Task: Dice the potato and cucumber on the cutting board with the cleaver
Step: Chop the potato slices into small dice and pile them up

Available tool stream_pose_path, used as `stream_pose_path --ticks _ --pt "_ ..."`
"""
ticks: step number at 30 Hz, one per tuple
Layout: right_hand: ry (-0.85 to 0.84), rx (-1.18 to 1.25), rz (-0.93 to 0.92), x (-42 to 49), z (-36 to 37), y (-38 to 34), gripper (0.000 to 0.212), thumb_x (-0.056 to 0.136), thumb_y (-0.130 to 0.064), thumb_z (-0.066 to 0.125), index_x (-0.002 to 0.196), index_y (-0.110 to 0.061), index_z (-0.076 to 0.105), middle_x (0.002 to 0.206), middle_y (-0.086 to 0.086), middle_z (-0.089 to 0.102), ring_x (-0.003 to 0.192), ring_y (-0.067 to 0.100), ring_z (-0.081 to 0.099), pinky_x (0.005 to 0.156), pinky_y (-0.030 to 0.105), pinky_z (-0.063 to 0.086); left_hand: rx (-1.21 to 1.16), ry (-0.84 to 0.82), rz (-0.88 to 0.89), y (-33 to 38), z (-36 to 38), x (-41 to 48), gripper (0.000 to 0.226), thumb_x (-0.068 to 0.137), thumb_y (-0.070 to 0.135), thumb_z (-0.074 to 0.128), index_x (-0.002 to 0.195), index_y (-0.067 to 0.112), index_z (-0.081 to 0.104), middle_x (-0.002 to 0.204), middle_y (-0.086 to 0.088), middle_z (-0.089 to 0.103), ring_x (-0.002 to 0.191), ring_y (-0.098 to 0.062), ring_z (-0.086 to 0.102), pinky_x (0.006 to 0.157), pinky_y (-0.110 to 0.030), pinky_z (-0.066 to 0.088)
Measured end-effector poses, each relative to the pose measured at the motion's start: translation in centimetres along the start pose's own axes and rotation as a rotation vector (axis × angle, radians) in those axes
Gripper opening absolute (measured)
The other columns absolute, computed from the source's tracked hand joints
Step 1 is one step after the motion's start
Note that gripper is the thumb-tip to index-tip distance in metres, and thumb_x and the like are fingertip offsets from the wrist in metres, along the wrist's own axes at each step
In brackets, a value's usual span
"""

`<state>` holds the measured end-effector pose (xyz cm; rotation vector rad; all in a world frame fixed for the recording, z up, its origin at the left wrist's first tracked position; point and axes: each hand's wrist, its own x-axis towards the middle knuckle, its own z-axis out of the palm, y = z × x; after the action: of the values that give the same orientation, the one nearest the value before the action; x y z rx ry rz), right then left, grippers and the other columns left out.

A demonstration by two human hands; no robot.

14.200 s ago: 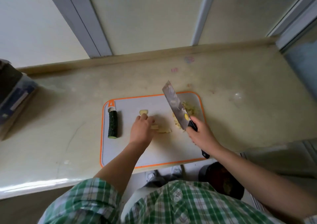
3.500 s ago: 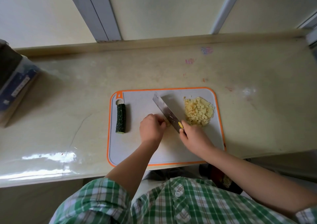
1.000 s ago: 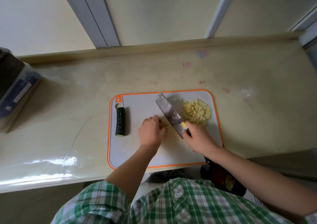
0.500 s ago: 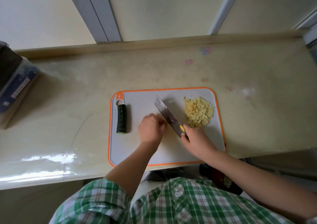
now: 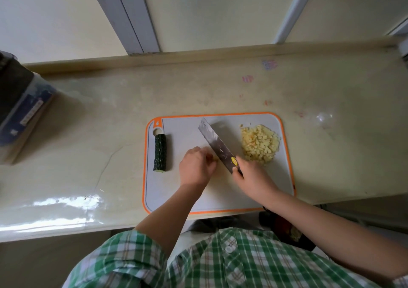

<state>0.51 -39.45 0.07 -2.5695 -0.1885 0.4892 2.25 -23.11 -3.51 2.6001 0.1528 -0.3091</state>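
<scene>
A grey cutting board (image 5: 167, 195) with an orange rim lies on the counter. My right hand (image 5: 251, 176) grips the handle of the cleaver (image 5: 217, 146), whose blade angles up and to the left over the board's middle. My left hand (image 5: 195, 167) has its fingers curled over a small remaining piece of potato (image 5: 214, 158) just left of the blade. A heap of diced potato (image 5: 260, 143) sits at the board's right. A dark green cucumber piece (image 5: 160, 153) lies whole along the board's left edge.
A dark box with a blue label (image 5: 19, 115) stands at the counter's far left. The beige counter (image 5: 220, 89) runs back to a low ledge under a window frame. Its front edge is just below the board. A dark bin (image 5: 287, 230) sits below at the right.
Since 14 s ago the diced potato heap has grown large at the board's right. In the last second the cleaver has chopped up and down beside my left hand; the cucumber stays put.
</scene>
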Motion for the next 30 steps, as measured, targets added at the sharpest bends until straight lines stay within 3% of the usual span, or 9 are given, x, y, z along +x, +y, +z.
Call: stream_pose_path --ticks 5,10,19,30 --pt "-0.047 -0.089 -0.033 -0.3 0.2 0.2 0.014 0.091 -0.014 0.045 0.079 -0.015 0.039 0.058 0.013 0.050 0.058 0.037 0.052 0.050 0.035 0.028 -0.006 0.014 -0.026 0.3 0.0 0.1 0.008 0.083 0.034 0.066 0.086 0.026 0.068 0.088 0.003 0.061 0.093 -0.021 0.056 0.066 -0.030 0.040" --pt "-0.023 -0.103 -0.029 -0.1 1.0 -0.1 0.016 0.092 -0.013 0.046 0.080 -0.017 0.036 0.057 0.003 0.039 0.051 0.028 0.041 0.051 0.030 0.024 -0.015 0.018 -0.045 0.5 0.0 0.1 0.009 0.083 0.034 0.066 0.084 0.025 0.068 0.088 0.002 0.061 0.092 -0.021 0.056 0.066 -0.030 0.042" --pt "0.010 -0.006 -0.012 0.6 0.3 -0.5 0.017 0.093 -0.014 0.046 0.079 -0.015 0.037 0.055 0.008 0.044 0.049 0.028 0.039 0.050 0.037 0.030 -0.013 -0.014 -0.029 0.1 -0.4 0.0 0.010 0.084 0.035 0.066 0.091 0.029 0.071 0.093 0.003 0.062 0.095 -0.019 0.056 0.072 -0.032 0.047" --pt "-0.052 -0.063 -0.023 -0.5 0.8 -0.2 0.016 0.091 -0.013 0.045 0.078 -0.014 0.037 0.056 0.005 0.042 0.052 0.028 0.042 0.051 0.033 0.029 -0.002 0.023 -0.065 0.4 -0.2 0.1 0.008 0.083 0.028 0.064 0.085 0.025 0.072 0.089 0.000 0.063 0.092 -0.023 0.058 0.068 -0.032 0.044"
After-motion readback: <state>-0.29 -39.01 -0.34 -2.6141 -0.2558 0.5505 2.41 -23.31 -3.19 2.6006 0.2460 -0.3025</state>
